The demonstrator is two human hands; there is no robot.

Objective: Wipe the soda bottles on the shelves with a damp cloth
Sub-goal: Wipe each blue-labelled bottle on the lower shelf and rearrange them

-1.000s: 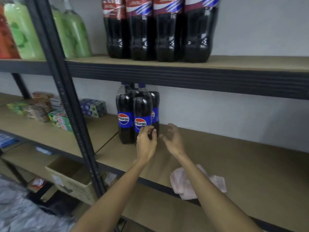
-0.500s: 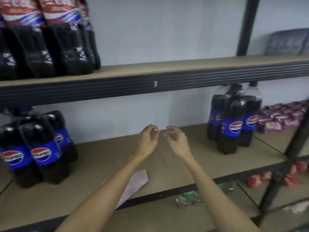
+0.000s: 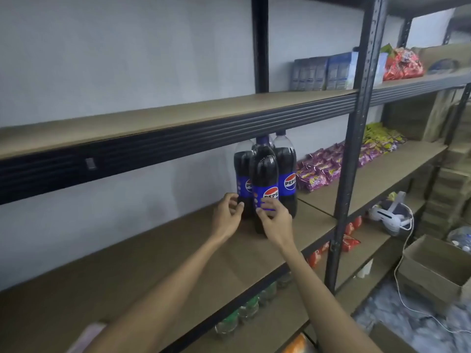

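Three Pepsi bottles [image 3: 285,169], perhaps a fourth behind, stand clustered on the middle shelf [image 3: 153,250]. The right hand [image 3: 276,222] curls its fingers on the front bottle [image 3: 264,174] at its label. The left hand [image 3: 226,217] is half-curled just beside the cluster; whether it touches, I cannot tell.

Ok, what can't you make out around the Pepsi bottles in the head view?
Head view:
- Rear Pepsi bottles: partly behind the front bottle; count unclear.
- Right hand, left hand: blurred; grip on bottles unclear.
- Pinkish cloth: cut by bottom edge, blurred.
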